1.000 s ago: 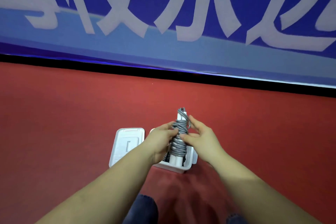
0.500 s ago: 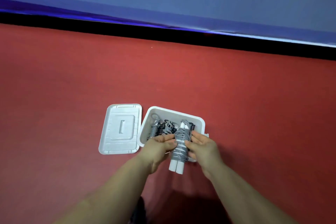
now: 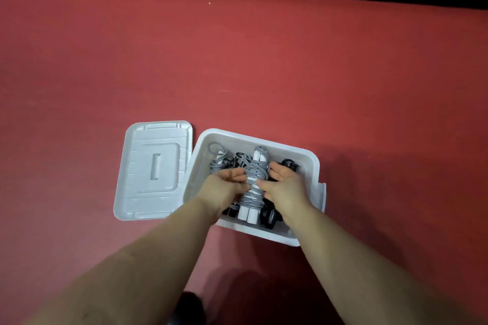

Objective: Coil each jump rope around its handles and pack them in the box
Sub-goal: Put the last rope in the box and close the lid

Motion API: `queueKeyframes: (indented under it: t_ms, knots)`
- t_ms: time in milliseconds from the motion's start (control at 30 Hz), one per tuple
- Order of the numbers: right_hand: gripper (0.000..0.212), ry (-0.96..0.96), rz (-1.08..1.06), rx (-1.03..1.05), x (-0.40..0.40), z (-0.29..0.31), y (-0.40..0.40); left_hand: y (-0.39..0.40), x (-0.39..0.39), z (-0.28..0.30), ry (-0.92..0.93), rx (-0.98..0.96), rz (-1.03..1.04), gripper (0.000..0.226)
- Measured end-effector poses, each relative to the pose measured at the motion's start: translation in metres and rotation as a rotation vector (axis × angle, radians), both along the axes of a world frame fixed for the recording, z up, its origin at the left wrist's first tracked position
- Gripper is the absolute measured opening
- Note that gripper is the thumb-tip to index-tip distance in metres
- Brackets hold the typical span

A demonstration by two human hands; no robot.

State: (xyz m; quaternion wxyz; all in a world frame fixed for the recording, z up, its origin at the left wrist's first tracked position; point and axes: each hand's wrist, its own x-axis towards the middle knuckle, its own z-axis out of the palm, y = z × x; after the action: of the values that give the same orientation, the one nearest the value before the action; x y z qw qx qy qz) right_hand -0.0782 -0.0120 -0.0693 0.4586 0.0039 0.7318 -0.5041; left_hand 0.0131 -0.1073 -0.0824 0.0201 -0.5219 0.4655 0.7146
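Coiled grey jump rope [image 3: 254,182] is held inside the white box [image 3: 313,166], long axis running away from the person. It is gripped at mid-length between left hand [image 3: 227,187] and right hand [image 3: 284,187], fingers curled round it. Release downward judged next; lid [image 3: 154,169] lies left on floor.

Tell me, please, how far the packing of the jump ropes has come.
Done: other coiled ropes already lie in the white box. In hand: left hand and right hand hold a grey coiled rope over the box. Left: releasing it; the lid lies beside the box.
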Motion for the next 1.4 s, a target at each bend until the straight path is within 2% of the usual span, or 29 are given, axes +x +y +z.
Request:
queueKeyframes:
  t_ms: [133, 233, 400, 467, 533, 633, 767, 967, 1167, 1300, 1400]
  knots:
    - [0.052, 0.161, 0.095, 0.094, 0.001, -0.022, -0.007, -0.002, -0.008, -0.018, -0.052, -0.031, -0.011, 0.032]
    - [0.044, 0.255, 0.156, 0.211, 0.002, -0.035, -0.009, 0.000, -0.013, -0.031, -0.100, -0.110, -0.112, 0.026]
    - [0.044, 0.345, 0.276, 0.375, 0.004, -0.047, -0.008, 0.005, -0.015, -0.042, -0.191, -0.313, -0.301, 0.019]
    - [0.041, 0.359, 0.303, 0.389, 0.007, -0.043, -0.008, 0.005, -0.014, -0.041, -0.189, -0.335, -0.367, 0.016]
    - [0.039, 0.362, 0.303, 0.374, 0.010, -0.036, -0.007, 0.005, -0.012, -0.039, -0.151, -0.343, -0.403, 0.022]
    - [0.044, 0.374, 0.313, 0.336, 0.017, -0.019, -0.004, -0.001, 0.000, -0.019, -0.111, -0.333, -0.356, 0.034]
    - [0.045, 0.442, 0.415, 0.289, 0.035, 0.020, -0.013, -0.024, 0.035, 0.018, -0.064, -0.333, -0.225, 0.026]
    - [0.048, 0.604, 0.679, 0.180, 0.085, 0.055, -0.070, -0.083, 0.120, 0.039, -0.170, -0.412, -0.066, 0.028]
    - [0.055, 0.641, 0.993, 0.153, 0.151, 0.017, -0.122, -0.116, 0.190, 0.007, -0.317, -0.418, -0.040, 0.044]
    - [0.059, 0.647, 1.213, 0.250, 0.176, -0.026, -0.142, -0.130, 0.216, -0.023, -0.382, -0.370, -0.025, 0.053]
    - [0.066, 0.697, 1.351, 0.346, 0.183, -0.059, -0.148, -0.136, 0.223, -0.045, -0.373, -0.314, 0.051, 0.047]
